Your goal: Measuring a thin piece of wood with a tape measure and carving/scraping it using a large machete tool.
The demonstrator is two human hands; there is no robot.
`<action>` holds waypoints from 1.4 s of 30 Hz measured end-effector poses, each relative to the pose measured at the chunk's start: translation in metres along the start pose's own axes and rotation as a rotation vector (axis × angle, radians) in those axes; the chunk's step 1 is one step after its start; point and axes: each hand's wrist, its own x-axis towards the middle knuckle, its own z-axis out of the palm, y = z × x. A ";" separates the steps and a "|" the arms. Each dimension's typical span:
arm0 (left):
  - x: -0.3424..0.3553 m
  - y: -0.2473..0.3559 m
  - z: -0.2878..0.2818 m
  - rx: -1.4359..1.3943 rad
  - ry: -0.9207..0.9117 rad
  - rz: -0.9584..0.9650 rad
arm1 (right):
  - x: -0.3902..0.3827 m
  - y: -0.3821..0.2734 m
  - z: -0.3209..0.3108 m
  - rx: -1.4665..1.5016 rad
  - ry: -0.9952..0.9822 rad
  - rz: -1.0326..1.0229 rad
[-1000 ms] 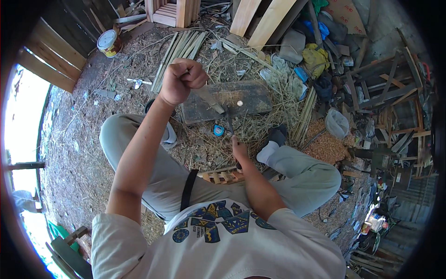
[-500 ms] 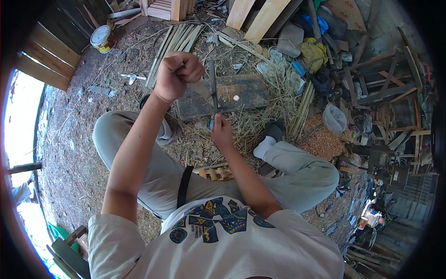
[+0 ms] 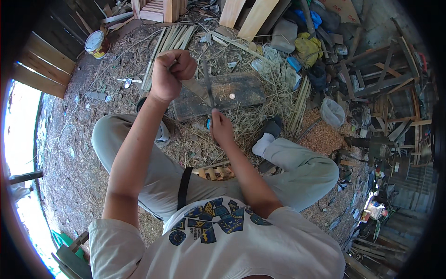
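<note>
My left hand [image 3: 173,74] is raised at the upper middle, closed in a fist. A flat, tapered blade [image 3: 197,90] slants from beneath it, its narrow end reaching down toward my other hand; its handle is hidden by the fist. My right hand [image 3: 221,128] is closed, thumb uppermost, on a long, narrow, dark bar that looks like a file [image 3: 206,76]. Part of its blue handle [image 3: 208,123] shows beside the fingers. The bar crosses the blade's narrow end; whether they touch, I cannot tell. Below both lies a dark wooden board [image 3: 248,90] with a small pale round object [image 3: 232,96].
Thin wooden strips [image 3: 169,46] lie beyond the board, with a paint bucket [image 3: 96,44] at far left. Dry straw surrounds the board. To the right are wood shavings [image 3: 320,132], a clear plastic bag [image 3: 332,113], a yellow bag [image 3: 308,50] and stacked scrap wood [image 3: 390,79].
My right hand has moved slightly away from me, and the file leans a little more to the left. My left fist keeps nearly the same place; the whole view has shifted slightly.
</note>
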 end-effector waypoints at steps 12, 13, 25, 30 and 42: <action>-0.001 -0.002 0.004 -0.030 0.112 -0.009 | 0.018 0.104 -0.051 -0.450 0.023 0.389; 0.000 -0.004 0.007 0.009 0.120 -0.007 | 0.020 0.111 -0.060 -0.526 -0.001 0.409; -0.003 -0.003 0.010 -0.018 0.185 0.009 | -0.006 0.004 0.026 0.047 0.081 -0.223; 0.010 -0.004 0.003 -0.030 0.298 0.056 | 0.021 0.112 -0.010 -0.140 0.125 0.192; 0.008 0.000 0.003 -0.121 0.371 0.027 | 0.011 0.126 -0.039 -0.528 -0.006 0.375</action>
